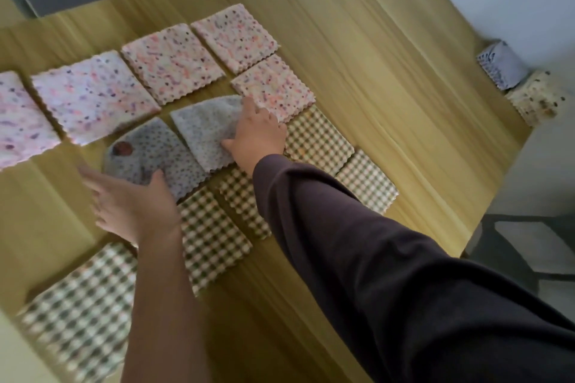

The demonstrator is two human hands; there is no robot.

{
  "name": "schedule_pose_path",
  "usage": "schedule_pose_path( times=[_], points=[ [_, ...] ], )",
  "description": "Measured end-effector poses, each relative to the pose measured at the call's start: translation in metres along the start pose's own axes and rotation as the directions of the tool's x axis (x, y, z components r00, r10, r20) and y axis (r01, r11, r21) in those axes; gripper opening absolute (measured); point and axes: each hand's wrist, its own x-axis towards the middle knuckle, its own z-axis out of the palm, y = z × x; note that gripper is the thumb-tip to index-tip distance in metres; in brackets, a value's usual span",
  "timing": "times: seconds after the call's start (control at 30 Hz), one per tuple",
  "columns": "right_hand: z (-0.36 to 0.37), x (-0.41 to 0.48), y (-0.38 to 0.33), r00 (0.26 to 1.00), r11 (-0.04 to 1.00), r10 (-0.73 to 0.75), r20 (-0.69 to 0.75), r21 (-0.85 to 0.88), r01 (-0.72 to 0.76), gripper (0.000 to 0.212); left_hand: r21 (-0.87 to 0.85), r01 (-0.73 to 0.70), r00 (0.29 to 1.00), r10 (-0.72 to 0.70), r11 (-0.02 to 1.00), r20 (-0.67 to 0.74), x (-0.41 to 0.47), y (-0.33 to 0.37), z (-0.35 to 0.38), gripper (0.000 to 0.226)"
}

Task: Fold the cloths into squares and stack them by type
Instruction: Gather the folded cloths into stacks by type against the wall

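Sleeve (357, 242) dark and nearest the lens, the right arm reaches across the table (373, 71), and the right hand (259, 134) has its fingers curled on the right edge of the far grey cloth (202, 130), which rumples up under the grip. The left hand (133, 205) is spread flat with straight fingers and holds nothing; its thumb touches the edge of the near grey cloth (161, 152). Both grey cloths lie mid-table, between a row of pink cloths (168, 62) beyond and checked cloths (211, 233) on the near side.

The step looks like gathering the two grey ones into one pile. To do it well, she should lift the far cloth by its folded edge so it does not fall open, set it square on the near one with corners matched, and keep clear of the neighbours on either side.

Motion blur softens both hands, so the left fingertips' contact is uncertain. A brown mark (122, 149) on the near grey cloth cannot be identified. The sleeve hides parts of several checked cloths. Two stacks (501, 67) sit at the far table edge, too small to count.
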Motion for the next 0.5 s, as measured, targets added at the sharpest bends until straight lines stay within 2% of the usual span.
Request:
schedule_pose_path(
  times=[0.1,0.17,0.23,0.3,0.4,0.5],
  points=[
    [-0.005,0.007,-0.002,0.995,0.992,0.076,0.066,0.092,-0.082,0.072,-0.003,-0.002,1.000,0.002,1.000,-0.021,0.000,-0.002,0.001,0.064],
    [-0.008,0.010,-0.003,0.987,0.981,0.103,0.125,0.150,-0.121,0.054,-0.005,-0.015,0.999,0.015,1.000,-0.034,-0.001,-0.002,0.000,0.050],
    [-0.010,0.012,-0.004,0.988,0.971,0.059,0.146,0.222,-0.091,0.031,0.011,-0.019,0.999,0.019,1.000,-0.027,0.000,-0.002,-0.003,0.046],
    [-0.012,0.011,-0.003,0.993,0.917,-0.016,0.119,0.399,-0.033,0.017,-0.025,-0.063,0.998,0.062,0.998,-0.029,-0.002,-0.001,-0.009,0.042],
    [-0.019,0.002,0.003,0.991,0.722,-0.041,0.129,0.690,-0.060,0.018,-0.219,-0.181,0.982,0.188,0.959,0.010,-0.013,0.004,-0.020,0.030],
    [-0.023,-0.011,0.023,0.980,0.430,-0.052,0.192,0.890,-0.152,0.044,-0.336,-0.193,0.971,0.229,0.922,0.070,-0.028,0.013,-0.028,0.034]
  ],
)
